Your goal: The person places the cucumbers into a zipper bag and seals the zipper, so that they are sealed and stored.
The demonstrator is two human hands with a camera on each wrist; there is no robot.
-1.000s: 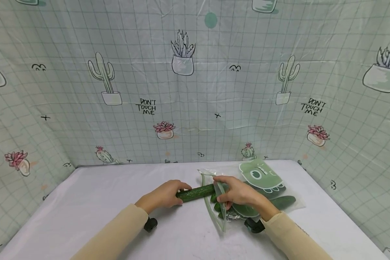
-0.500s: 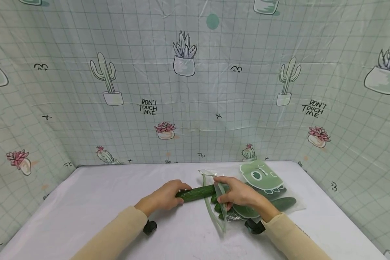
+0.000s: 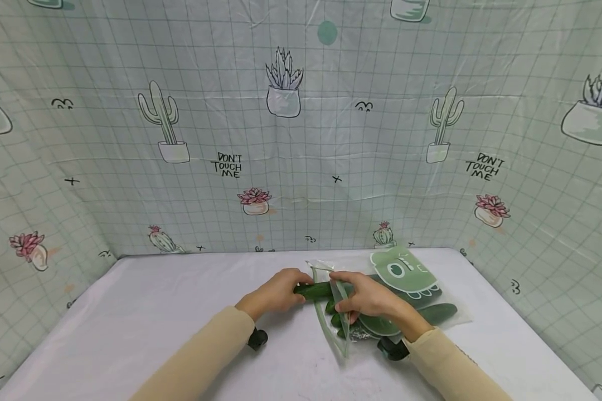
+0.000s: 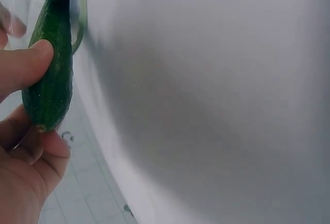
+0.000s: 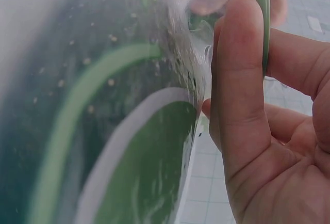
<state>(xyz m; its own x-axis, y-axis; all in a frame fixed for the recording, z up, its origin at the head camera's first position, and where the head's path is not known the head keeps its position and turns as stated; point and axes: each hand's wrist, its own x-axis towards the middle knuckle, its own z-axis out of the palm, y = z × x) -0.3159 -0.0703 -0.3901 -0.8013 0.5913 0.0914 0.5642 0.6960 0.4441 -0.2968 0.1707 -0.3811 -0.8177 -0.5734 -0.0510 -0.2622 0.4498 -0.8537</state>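
A dark green cucumber [image 3: 315,291] lies partly inside the mouth of a clear zip bag [image 3: 326,328] with a green cartoon print. My left hand [image 3: 280,291] grips its outer end; in the left wrist view the thumb presses the side of the cucumber [image 4: 51,79] and the other fingers curl behind its tip. With thumb and fingers my right hand [image 3: 363,295] pinches the bag's green-edged opening, and in the right wrist view the green strip [image 5: 262,22] runs between them. Several more cucumbers show through the plastic, with some ends near the opening.
The bag lies on a white-covered table [image 3: 170,312], toward the right side. Behind and at both sides hangs a grid-patterned curtain [image 3: 205,122] with cactus drawings. A black wrist camera [image 3: 392,348] sits under the right wrist.
My left hand has moved right, pushing the cucumber deeper into the bag, so less of it shows outside. The right hand and the bag have stayed in place.
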